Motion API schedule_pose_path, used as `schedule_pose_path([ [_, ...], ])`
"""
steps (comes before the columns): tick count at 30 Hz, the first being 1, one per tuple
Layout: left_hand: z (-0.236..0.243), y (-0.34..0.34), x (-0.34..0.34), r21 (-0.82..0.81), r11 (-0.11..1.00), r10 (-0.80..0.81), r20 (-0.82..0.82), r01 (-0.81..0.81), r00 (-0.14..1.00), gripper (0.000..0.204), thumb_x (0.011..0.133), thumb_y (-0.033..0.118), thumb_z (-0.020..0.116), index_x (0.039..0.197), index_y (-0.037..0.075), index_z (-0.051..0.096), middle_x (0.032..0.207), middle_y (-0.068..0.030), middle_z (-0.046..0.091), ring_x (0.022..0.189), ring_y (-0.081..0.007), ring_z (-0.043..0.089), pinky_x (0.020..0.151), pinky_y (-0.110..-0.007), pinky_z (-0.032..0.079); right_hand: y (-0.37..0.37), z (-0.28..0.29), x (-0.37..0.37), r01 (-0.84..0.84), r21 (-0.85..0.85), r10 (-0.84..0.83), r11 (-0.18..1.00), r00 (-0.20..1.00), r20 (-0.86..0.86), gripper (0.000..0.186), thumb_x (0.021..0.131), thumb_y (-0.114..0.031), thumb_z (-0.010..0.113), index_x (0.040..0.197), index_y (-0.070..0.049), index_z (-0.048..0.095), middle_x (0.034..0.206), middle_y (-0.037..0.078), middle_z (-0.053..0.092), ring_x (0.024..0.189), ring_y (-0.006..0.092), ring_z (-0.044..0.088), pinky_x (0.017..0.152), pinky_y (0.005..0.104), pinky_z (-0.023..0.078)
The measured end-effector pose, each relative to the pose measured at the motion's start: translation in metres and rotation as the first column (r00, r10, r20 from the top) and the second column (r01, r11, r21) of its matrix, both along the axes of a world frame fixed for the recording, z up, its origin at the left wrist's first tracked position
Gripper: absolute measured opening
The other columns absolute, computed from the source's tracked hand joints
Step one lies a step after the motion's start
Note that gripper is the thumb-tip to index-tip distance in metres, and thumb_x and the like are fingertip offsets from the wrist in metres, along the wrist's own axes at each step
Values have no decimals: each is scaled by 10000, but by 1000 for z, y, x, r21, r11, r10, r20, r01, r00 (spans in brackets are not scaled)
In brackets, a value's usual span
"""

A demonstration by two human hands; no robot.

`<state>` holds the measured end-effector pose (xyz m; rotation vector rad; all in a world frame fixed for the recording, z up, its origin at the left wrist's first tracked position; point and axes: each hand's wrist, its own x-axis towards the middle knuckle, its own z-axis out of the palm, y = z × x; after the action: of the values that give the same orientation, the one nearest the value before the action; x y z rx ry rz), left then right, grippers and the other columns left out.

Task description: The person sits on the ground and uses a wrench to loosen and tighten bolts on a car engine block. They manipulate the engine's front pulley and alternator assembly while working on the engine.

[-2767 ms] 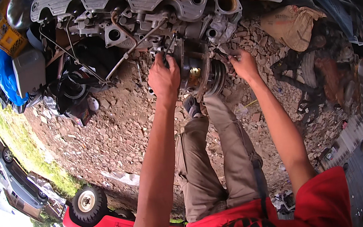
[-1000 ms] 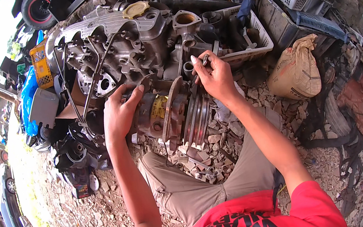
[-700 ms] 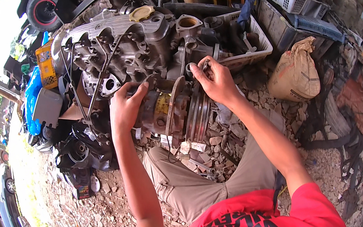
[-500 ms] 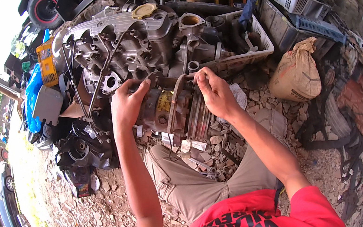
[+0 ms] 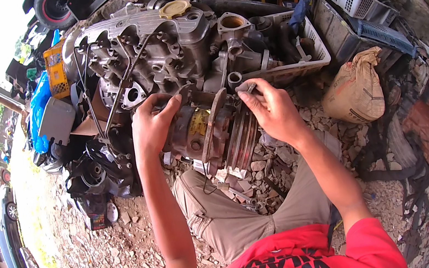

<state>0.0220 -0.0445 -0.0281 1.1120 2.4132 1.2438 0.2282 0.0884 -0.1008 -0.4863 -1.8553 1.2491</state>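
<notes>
A grimy engine (image 5: 173,46) with a ribbed cover and yellow cap lies before me. Below it sits a rusty cylindrical component (image 5: 189,135) with a yellow label, a metal bracket (image 5: 213,123) and a grooved pulley (image 5: 242,135). My left hand (image 5: 155,126) has thumb and fingers closed on the bracket's upper edge at the component's left, where a dark metal plate shows. My right hand (image 5: 271,106) pinches a small dark metal piece (image 5: 250,87) just above the pulley, beside a short open pipe end (image 5: 234,79).
A white plastic crate (image 5: 318,46) with parts is at right, near a tan paper sack (image 5: 355,91). Left are a yellow crate (image 5: 57,74), grey box (image 5: 55,124) and black parts (image 5: 90,174). My legs straddle gravelly ground with scattered tools. Vehicles stand at far left.
My view has tilted up from my legs toward the engine. My right hand dipped onto the pulley area and has since shifted right, fingers still pinched. My left hand stays at the bracket.
</notes>
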Motion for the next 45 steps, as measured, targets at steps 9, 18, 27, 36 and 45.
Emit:
schedule_pose_path([
  [9,-3,-2,-1,18,1000,1,1,-1,1000,450,778,394,717,994,0,710,785,-112,710,737,-143,662,719,-269,498,58,-26,-2,-255,-502,19,826,904,-428,281,1022,-235,470,1111,29,508,1040,129,630,1003,187,638,900,334,560],
  [18,-5,-3,-3,18,1000,-6,-5,6,1000,459,779,410,716,992,3,714,801,-104,713,747,-133,658,716,-271,495,62,-17,-28,-214,-476,39,853,935,-351,274,1019,-248,479,1055,23,510,917,58,566,975,177,642,846,311,578],
  [27,-3,-4,-1,11,1000,-5,-32,6,999,465,778,435,708,974,14,719,792,-109,714,747,-150,668,718,-280,496,44,-21,-36,-160,-407,-3,899,929,-371,278,1001,-228,524,1137,14,510,1079,96,620,1025,160,623,877,321,557],
  [36,-5,-3,-2,-10,1000,-5,-37,5,999,469,774,462,699,962,32,720,788,-118,710,764,-194,676,740,-305,497,38,-25,-34,-208,-305,77,929,917,-390,270,1000,-216,527,1137,15,506,1077,74,613,1001,128,612,911,304,537],
  [45,-3,-4,-1,-16,1000,-8,-62,7,998,470,774,466,690,961,36,723,782,-111,711,760,-193,672,734,-303,493,33,-24,-33,-62,-94,38,994,971,-237,335,994,-297,548,1129,4,496,928,75,628,814,109,597,733,275,500],
])
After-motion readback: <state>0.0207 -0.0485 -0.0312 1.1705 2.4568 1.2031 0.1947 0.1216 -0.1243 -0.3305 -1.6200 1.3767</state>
